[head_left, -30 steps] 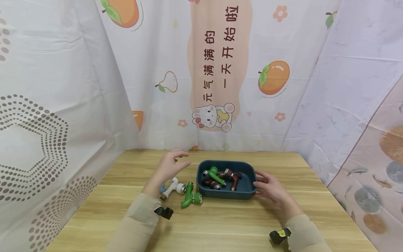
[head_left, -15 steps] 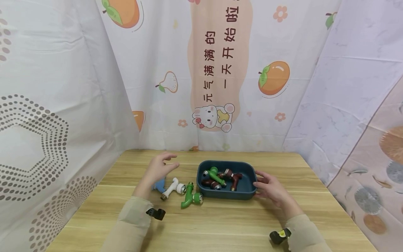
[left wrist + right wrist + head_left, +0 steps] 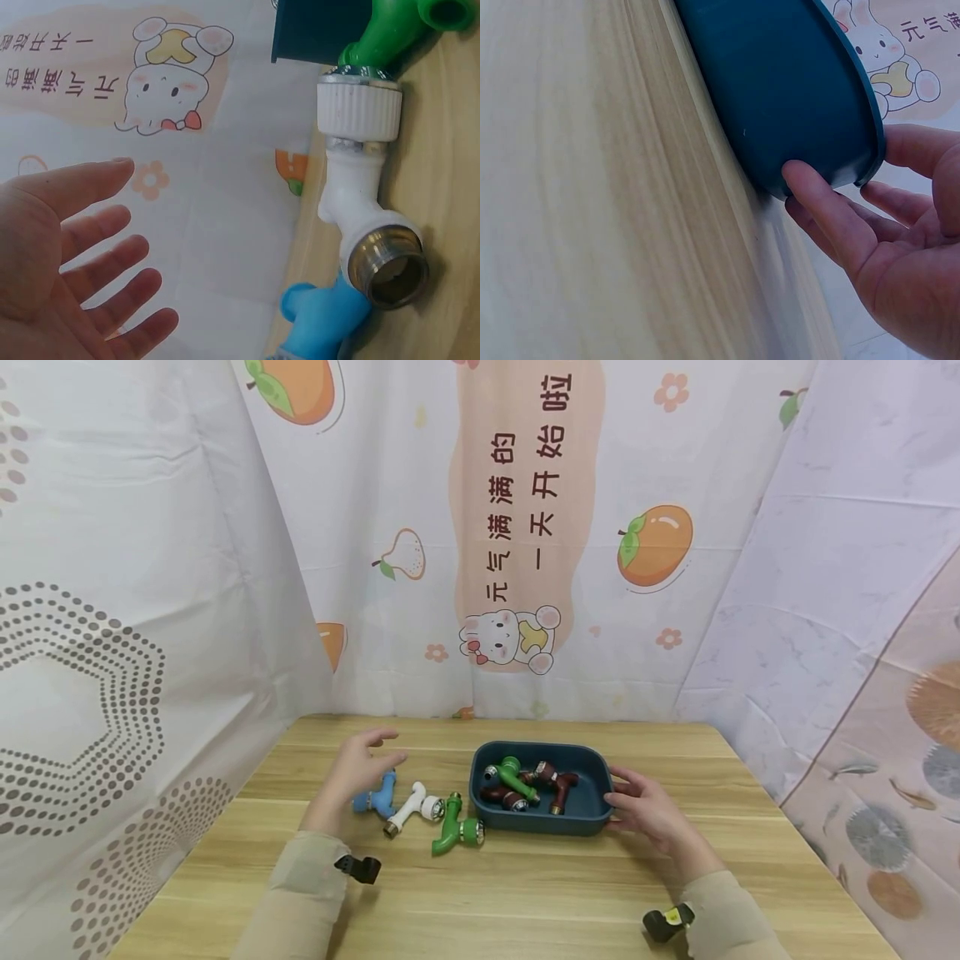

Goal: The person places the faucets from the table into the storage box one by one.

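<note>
Wooden counter (image 3: 525,893) holds a dark blue tray (image 3: 592,817) with one green and some brown pipe taps inside. The right hand (image 3: 648,810) touches the tray's right end, thumb and fingers set against its corner. The left hand (image 3: 356,768) hangs above the counter, fingers spread wide, holding nothing. Just beside it lie a green tap (image 3: 452,828), a white tap (image 3: 408,804) and a little blue tap (image 3: 377,795), side by side.

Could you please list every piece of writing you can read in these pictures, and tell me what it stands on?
"元气满满的" on the peach panel of the backdrop cloth, left column, read downward.
"一天开始啦" on the same panel, right column.
The left wrist view shows this print again, partly cut off.
No writing shows on the pipe fittings or the tray.
</note>
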Action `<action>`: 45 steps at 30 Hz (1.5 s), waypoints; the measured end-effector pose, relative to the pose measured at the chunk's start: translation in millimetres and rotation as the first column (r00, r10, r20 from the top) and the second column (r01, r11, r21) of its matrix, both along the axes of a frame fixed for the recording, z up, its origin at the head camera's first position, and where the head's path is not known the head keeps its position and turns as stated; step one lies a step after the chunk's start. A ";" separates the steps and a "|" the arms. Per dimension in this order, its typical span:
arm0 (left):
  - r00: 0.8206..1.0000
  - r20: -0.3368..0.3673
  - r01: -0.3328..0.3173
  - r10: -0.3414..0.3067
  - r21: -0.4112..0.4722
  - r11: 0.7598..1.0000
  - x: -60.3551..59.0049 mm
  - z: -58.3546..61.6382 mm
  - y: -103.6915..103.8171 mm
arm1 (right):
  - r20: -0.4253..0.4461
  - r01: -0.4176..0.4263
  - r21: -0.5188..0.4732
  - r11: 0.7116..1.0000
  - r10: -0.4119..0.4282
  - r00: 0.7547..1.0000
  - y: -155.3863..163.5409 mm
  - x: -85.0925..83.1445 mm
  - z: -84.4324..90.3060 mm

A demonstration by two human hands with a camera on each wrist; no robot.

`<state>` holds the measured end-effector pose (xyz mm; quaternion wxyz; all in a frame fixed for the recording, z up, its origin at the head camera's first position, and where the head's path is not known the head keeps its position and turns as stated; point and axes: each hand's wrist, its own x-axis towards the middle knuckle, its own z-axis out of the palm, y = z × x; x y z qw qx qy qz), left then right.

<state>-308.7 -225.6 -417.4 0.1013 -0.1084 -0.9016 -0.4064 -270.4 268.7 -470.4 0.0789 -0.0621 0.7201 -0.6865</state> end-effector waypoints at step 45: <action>0.947 0.314 -0.071 0.064 0.010 0.997 1.5 -38.5 -45.3 | 0.005 -0.001 0.008 1.000 0.001 1.000 0.5 0.8 1.8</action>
